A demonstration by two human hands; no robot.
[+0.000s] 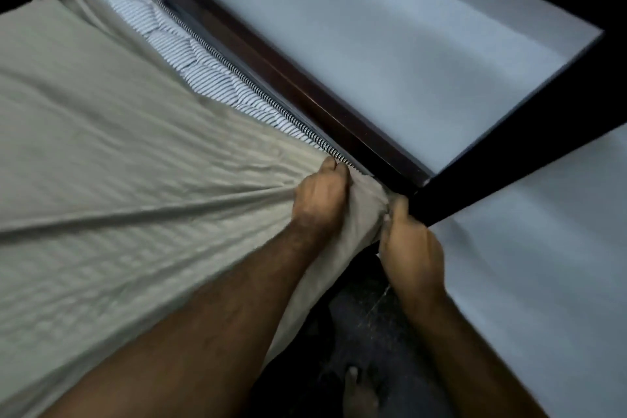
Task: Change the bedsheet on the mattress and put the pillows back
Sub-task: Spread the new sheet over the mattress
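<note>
the mattress (210, 78) fills the left half of the frame, its striped side left bare along the upper edge beside the dark bed frame (305, 92). most of its top is covered by the pale bedsheet (101, 146), which is drawn in tight folds toward the corner at centre right. no pillows are seen.

the likeliest failure, as judged from here, is the sheet corner slipping back off the mattress corner: the cloth looks taut, and the far edge at the upper left is not yet tucked, so a hard pull could drag it loose. fingers could also be pinched against the bed frame.

the left hand (319, 200) is closed on bunched sheet atop the corner, forearm stretched diagonally from the lower left. the right hand (410, 248) grips the sheet's edge just below the corner, knuckles up.
</note>
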